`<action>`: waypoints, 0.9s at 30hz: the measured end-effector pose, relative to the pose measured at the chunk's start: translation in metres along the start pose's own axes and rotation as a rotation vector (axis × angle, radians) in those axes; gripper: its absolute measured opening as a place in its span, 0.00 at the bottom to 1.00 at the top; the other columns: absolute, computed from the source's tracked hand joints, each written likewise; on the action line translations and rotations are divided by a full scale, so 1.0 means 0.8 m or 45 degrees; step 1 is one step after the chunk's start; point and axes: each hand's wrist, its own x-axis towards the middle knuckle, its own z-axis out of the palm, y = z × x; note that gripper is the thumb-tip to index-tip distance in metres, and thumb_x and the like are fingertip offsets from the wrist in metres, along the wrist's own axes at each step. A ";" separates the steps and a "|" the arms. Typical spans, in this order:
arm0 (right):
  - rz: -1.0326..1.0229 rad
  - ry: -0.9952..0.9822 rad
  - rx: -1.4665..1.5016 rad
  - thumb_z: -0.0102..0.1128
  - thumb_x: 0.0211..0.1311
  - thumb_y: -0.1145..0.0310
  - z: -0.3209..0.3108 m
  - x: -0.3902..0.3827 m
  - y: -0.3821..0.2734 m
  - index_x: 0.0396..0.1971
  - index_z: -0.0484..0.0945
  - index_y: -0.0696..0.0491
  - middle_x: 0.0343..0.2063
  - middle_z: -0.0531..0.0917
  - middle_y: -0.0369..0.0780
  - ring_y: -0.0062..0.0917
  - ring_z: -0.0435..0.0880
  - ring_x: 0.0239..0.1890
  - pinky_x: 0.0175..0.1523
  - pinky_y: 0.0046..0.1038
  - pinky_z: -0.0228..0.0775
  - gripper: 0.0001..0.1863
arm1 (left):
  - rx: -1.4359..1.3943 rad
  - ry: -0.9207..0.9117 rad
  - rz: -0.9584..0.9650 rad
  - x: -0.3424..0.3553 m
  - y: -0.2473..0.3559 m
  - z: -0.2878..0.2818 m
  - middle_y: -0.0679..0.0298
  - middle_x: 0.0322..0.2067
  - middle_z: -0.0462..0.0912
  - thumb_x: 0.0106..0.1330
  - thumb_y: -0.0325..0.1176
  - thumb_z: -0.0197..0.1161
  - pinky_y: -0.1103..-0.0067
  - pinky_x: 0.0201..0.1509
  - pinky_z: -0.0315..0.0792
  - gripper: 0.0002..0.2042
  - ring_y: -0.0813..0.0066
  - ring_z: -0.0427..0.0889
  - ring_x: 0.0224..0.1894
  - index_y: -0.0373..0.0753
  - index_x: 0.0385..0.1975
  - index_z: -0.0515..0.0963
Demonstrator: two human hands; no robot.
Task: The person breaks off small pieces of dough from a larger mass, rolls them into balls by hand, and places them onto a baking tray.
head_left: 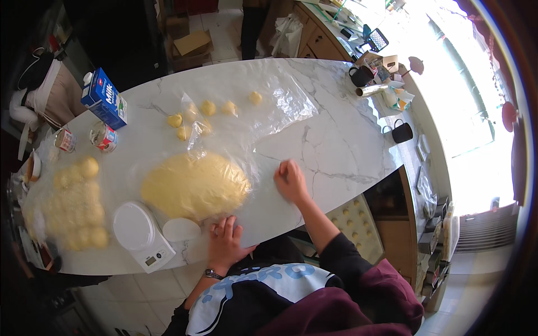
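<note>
My right hand (pixel 290 182) is curled closed on the marble counter, to the right of the dough. Whatever its fingers may hold is hidden. Near the counter's front edge, my left hand (pixel 225 239) lies with its fingers apart, holding nothing. Just beyond it is a large flattened slab of yellow dough (pixel 196 185) under clear plastic. A white rounded scraper (pixel 182 229) lies left of that hand, beside a white kitchen scale (pixel 134 227). Behind the slab, several small yellow dough balls (pixel 208 107) rest on or under a clear plastic sheet (pixel 280 106).
Rows of dough balls (pixel 84 207) sit under plastic at the left. A blue carton (pixel 105 101) and two open cans (pixel 103 137) stand at the far left. Dark mugs (pixel 402 133) are at the right. Below the counter, a tray (pixel 350 221) holds several small pieces. Another person (pixel 47 89) is at far left.
</note>
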 end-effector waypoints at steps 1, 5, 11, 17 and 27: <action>-0.019 -0.140 0.128 0.61 0.51 0.77 -0.005 -0.028 -0.007 0.26 0.66 0.54 0.28 0.75 0.42 0.40 0.75 0.33 0.38 0.33 0.68 0.10 | -0.010 -0.001 -0.008 -0.002 -0.001 -0.002 0.56 0.50 0.71 0.45 0.60 0.71 0.58 0.56 0.59 0.29 0.57 0.67 0.55 0.40 0.32 0.71; -0.115 0.001 -0.036 0.61 0.50 0.79 -0.065 -0.060 0.058 0.25 0.66 0.55 0.28 0.75 0.42 0.40 0.74 0.34 0.37 0.33 0.68 0.10 | -0.001 0.021 -0.025 -0.007 -0.001 0.001 0.56 0.50 0.71 0.45 0.61 0.70 0.58 0.56 0.59 0.29 0.57 0.67 0.55 0.40 0.32 0.71; -0.045 0.061 0.040 0.58 0.50 0.80 -0.017 0.005 0.017 0.28 0.67 0.56 0.28 0.74 0.43 0.37 0.75 0.32 0.36 0.31 0.68 0.09 | 0.027 0.007 -0.001 -0.001 0.002 0.004 0.55 0.50 0.70 0.45 0.60 0.71 0.57 0.57 0.59 0.30 0.56 0.67 0.56 0.40 0.33 0.70; -0.136 0.058 -0.101 0.60 0.49 0.82 -0.084 -0.048 0.061 0.25 0.66 0.55 0.27 0.73 0.42 0.37 0.74 0.30 0.36 0.33 0.69 0.10 | -0.008 -0.008 -0.059 -0.011 0.001 0.003 0.55 0.52 0.70 0.44 0.58 0.72 0.57 0.58 0.58 0.30 0.56 0.66 0.58 0.41 0.34 0.70; 0.024 0.114 0.156 0.58 0.49 0.81 -0.052 -0.070 0.026 0.48 0.70 0.52 0.37 0.80 0.40 0.33 0.80 0.38 0.47 0.31 0.73 0.23 | 0.013 -0.015 -0.043 -0.003 0.005 0.001 0.56 0.53 0.69 0.47 0.60 0.70 0.57 0.59 0.58 0.30 0.57 0.66 0.58 0.40 0.36 0.70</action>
